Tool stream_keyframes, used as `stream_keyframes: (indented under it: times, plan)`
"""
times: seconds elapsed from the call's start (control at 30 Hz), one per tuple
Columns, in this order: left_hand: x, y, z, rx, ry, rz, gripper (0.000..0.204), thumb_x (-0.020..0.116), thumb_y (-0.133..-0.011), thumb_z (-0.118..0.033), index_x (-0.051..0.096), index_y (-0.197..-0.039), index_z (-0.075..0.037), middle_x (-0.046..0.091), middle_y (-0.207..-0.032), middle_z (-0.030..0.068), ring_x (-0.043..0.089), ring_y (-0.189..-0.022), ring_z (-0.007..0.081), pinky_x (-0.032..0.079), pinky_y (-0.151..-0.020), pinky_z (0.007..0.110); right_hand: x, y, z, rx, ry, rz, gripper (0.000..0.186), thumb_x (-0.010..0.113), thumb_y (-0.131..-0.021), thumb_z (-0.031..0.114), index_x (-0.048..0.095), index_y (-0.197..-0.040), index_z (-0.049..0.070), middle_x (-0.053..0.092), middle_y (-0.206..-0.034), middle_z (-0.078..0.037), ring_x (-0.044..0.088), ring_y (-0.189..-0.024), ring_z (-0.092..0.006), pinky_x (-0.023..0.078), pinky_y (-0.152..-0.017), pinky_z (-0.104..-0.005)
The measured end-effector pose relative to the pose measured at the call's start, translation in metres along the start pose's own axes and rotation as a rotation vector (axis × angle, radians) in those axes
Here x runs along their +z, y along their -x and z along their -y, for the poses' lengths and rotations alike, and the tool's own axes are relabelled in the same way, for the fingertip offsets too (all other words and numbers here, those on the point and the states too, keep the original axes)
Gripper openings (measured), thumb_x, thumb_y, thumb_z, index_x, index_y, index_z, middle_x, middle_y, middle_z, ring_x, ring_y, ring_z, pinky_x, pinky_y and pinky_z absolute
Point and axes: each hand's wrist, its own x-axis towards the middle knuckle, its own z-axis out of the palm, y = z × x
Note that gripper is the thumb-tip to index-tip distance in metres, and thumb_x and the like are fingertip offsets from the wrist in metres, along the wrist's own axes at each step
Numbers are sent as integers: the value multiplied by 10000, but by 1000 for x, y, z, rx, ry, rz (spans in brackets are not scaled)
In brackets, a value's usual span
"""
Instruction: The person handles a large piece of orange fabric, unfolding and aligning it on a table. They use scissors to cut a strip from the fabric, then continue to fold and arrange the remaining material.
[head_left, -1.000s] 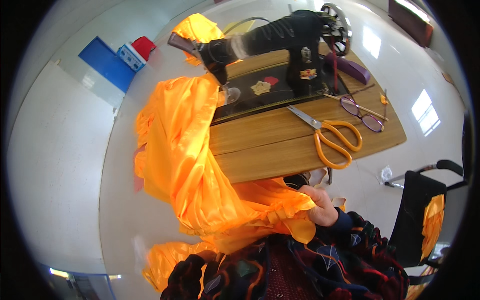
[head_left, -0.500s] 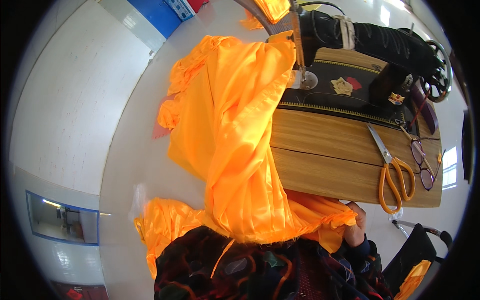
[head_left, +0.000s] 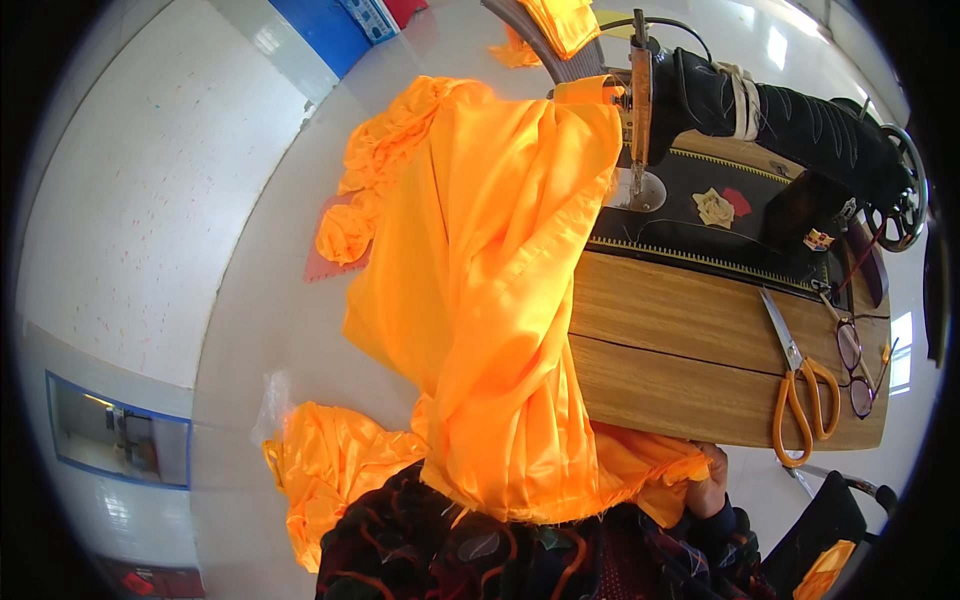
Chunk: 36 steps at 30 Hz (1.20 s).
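A large orange satin cloth point(head_left: 500, 320) drapes from the left end of the sewing machine point(head_left: 740, 110) down over my lap, its frayed edge lying across my dark patterned clothing. At the table's near edge, my right hand point(head_left: 711, 482) is closed on the gathered right end of this cloth, and part of the fingers is hidden by the table and folds. My left hand does not show; the cloth covers the area in front of me. Beside the needle, the cloth lies close to the round metal plate point(head_left: 645, 192).
Orange-handled scissors point(head_left: 797, 385) and eyeglasses point(head_left: 853, 365) lie on the wooden tabletop point(head_left: 680, 370). A cream and red fabric scrap point(head_left: 716, 206) sits on the machine bed. More orange cloth point(head_left: 335, 465) is bunched at left. A black chair point(head_left: 820, 530) stands at lower right.
The whole view has shifted, so the machine and table appear farther right and lower. My right hand keeps its hold on the cloth's end, and the drape looks much the same.
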Motion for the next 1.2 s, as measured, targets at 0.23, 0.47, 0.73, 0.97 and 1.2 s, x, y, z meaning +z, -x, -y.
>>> stream_keyframes:
  times: [0.23, 0.47, 0.73, 0.97, 1.2]
  plan:
    - [2, 1, -1, -11, 25, -58, 260, 529, -908, -190, 665, -1025, -1, 688, -980, 144, 641, -960, 284, 482, -860, 388, -4, 4, -8, -13, -38, 65, 361, 548, -971, 299, 648, -988, -47, 688, -920, -72, 631, -837, -139, 485, -729, -259]
    - [9, 7, -2, -24, 44, -91, 257, 532, -911, -186, 661, -1030, 1, 689, -976, 140, 641, -955, 278, 483, -856, 380, 0, 5, -7, 44, -66, 46, 293, 603, -944, 290, 611, -883, 3, 685, -906, -84, 625, -800, -142, 493, -738, -269]
    - [21, 20, -1, -33, 90, -98, 254, 535, -915, -183, 656, -1036, 4, 689, -972, 136, 642, -949, 272, 484, -851, 371, -1, -10, -24, 156, 87, 169, 312, 573, -943, 187, 597, -1175, -19, 633, -1157, -94, 612, -1040, -211, 487, -888, -328]
    - [3, 26, 9, -29, 130, -64, 251, 538, -918, -180, 652, -1042, 6, 689, -968, 132, 642, -943, 266, 486, -847, 364, -5, -48, -10, 271, 157, 232, 297, 560, -944, 148, 590, -1188, -19, 639, -1151, -98, 614, -1036, -205, 486, -895, -323]
    - [-8, 36, 24, -38, 119, -111, 248, 541, -922, -176, 648, -1047, 9, 689, -964, 128, 643, -938, 260, 487, -843, 356, 8, -58, 9, 232, 195, 246, 288, 547, -945, 110, 582, -1200, -20, 645, -1146, -101, 615, -1031, -199, 485, -901, -318]
